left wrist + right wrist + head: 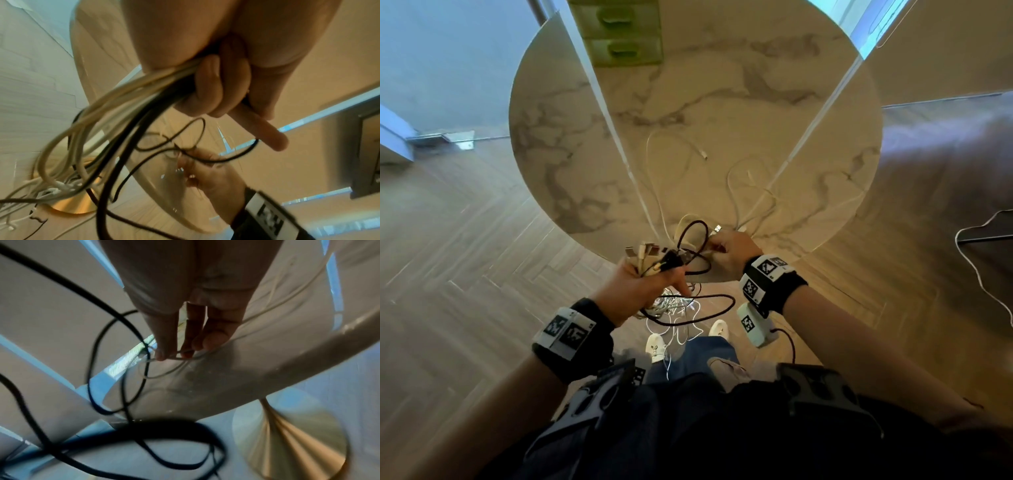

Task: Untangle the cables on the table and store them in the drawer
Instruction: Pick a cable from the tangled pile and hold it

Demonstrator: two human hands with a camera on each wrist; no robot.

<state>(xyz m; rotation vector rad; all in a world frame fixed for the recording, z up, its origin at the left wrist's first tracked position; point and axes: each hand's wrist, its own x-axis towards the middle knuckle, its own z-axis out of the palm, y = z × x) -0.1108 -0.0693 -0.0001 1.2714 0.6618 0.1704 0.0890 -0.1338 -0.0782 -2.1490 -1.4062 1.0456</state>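
At the near edge of the round marble table (722, 85), my left hand (654, 274) grips a bundle of white and dark cables (131, 91) by their plug ends, its index finger pointing out. A dark cable (695, 236) loops between both hands and hangs down below the table edge. My right hand (726, 246) pinches a thin white cable (176, 357) between thumb and fingertips, just beside the left hand. More white cables (664, 178) trail loosely across the tabletop. The green drawer unit (619, 34) stands at the table's far side, its drawers closed.
The table stands on a gold pedestal base (292, 434). Tangled cable ends hang down to the wooden floor near my white shoes (655, 346). Another thin cable (976, 267) lies on the floor at the right. A glass door is at the left.
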